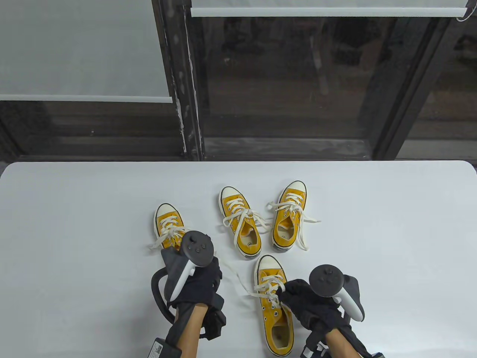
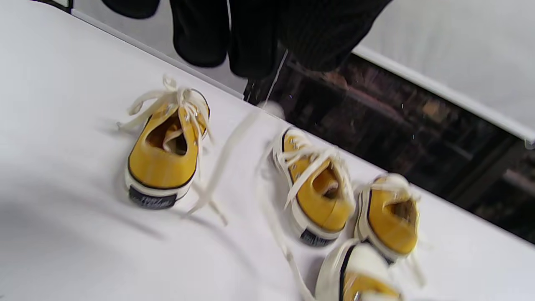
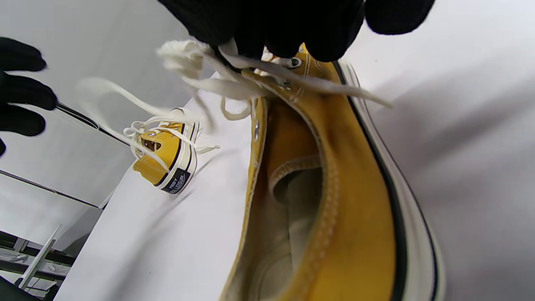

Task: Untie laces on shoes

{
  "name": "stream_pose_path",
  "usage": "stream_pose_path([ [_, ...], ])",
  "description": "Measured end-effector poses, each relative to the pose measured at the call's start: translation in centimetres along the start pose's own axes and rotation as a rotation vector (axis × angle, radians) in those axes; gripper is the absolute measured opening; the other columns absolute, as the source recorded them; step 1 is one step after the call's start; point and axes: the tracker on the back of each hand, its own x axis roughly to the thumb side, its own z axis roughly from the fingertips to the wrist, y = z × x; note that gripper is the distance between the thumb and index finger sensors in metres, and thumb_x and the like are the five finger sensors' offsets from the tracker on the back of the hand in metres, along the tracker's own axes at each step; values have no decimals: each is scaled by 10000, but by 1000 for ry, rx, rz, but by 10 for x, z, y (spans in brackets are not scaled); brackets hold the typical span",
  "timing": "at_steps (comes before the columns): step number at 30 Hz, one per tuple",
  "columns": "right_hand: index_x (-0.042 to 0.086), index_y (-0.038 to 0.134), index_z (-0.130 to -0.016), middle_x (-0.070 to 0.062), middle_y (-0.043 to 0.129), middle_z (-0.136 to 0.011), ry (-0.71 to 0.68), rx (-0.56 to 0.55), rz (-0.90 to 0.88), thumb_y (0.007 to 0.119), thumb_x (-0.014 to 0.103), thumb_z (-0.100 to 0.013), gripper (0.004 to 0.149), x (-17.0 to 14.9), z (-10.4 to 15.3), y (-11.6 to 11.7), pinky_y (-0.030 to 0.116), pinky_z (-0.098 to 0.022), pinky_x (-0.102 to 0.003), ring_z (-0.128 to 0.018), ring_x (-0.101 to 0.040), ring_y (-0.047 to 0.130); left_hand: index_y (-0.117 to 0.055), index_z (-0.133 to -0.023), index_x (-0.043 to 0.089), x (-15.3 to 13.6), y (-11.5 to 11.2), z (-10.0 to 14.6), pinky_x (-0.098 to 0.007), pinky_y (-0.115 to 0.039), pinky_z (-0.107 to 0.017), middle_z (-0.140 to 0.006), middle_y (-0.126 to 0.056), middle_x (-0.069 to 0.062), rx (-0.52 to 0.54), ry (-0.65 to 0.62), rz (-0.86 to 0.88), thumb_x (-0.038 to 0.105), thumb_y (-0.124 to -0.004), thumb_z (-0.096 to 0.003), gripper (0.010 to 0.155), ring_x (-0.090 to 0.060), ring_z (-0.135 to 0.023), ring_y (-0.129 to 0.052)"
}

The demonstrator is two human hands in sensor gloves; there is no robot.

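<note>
While the right hand [image 1: 298, 298] pinches its white laces [image 1: 269, 286], the yellow shoe [image 1: 275, 328] lies loosened, left hand [image 1: 199, 278] unclear

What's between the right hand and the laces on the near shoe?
Nothing visible. The right hand is already on the near shoe, its fingers pinching the laces above the eyelets. The other three shoes stand farther back, out of the way.
</note>
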Motion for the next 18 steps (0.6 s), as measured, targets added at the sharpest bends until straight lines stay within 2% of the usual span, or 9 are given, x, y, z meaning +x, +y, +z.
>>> stream_pose_path([
  [3, 240, 661, -989, -55, 527, -1087, 1, -1, -33, 565, 379, -659, 371, -1, 0, -3, 542, -734, -563, -1012, -308, 632, -408, -1195, 191, 10, -18, 8, -696, -404, -776, -1222, -530, -134, -44, -49, -19, 390, -795, -581, 753, -391, -1105, -571],
  [5, 240, 649, -991, -61, 532, -1083, -1, 1, -46, 554, 375, -660, 370, -2, 0, -3, 549, -732, -559, -996, -296, 660, -534, -1154, 157, 16, -29, 11, -674, -450, -770, -1149, -644, -122, -102, -89, -20, 419, -810, -570, 697, -361, -1052, -659],
  [6, 242, 641, -994, -64, 537, -1081, 2, 2, -50, 549, 372, -660, 370, -3, 0, -3, 554, -730, -557, -986, -289, 681, -652, -1095, 164, 20, -34, 11, -663, -483, -764, -1070, -751, -101, -147, -102, -4, 427, -813, -569, 609, -335, -998, -737],
  [8, 248, 632, -996, -71, 553, -1077, 2, 3, -60, 541, 367, -660, 367, -3, 0, -4, 566, -728, -555, -968, -282, 720, -768, -1017, 163, 28, -53, 9, -653, -516, -757, -968, -860, -88, -330, -104, 41, 420, -815, -577, 511, -309, -922, -820],
  [10, 253, 625, -998, -71, 559, -1077, -2, 6, -77, 534, 362, -660, 366, -3, 0, -5, 569, -727, -555, -963, -281, 733, -762, -1032, 152, 37, -76, 5, -646, -520, -757, -973, -860, -97, -534, -96, 46, 430, -786, -597, 518, -315, -920, -822],
  [11, 255, 624, -997, -73, 563, -1076, -3, 7, -81, 529, 355, -659, 365, -4, 1, -5, 572, -726, -555, -957, -277, 745, -722, -1068, 144, 40, -85, 3, -647, -507, -761, -998, -835, -106, -594, -76, 43, 426, -776, -603, 546, -326, -941, -796],
  [12, 256, 623, -995, -76, 569, -1075, -3, 9, -86, 525, 347, -656, 365, -4, 1, -5, 574, -726, -556, -951, -276, 758, -681, -1095, 137, 44, -96, 1, -645, -501, -764, -1020, -809, -109, -628, -58, 31, 426, -762, -607, 573, -327, -953, -779],
  [15, 259, 621, -992, -85, 593, -1071, -5, 29, -111, 513, 326, -650, 364, -3, 1, -5, 577, -725, -562, -937, -279, 794, -547, -1154, 153, 51, -118, -6, -636, -487, -767, -1072, -715, -104, -607, -31, 90, 448, -756, -599, 662, -320, -979, -722],
  [18, 264, 623, -989, -92, 607, -1073, -3, 49, -136, 508, 314, -649, 363, -4, 1, -5, 566, -731, -572, -942, -278, 805, -475, -1165, 182, 54, -129, -12, -618, -467, -784, -1083, -647, -55, -641, -39, 149, 461, -700, -627, 646, -276, -1004, -661],
])
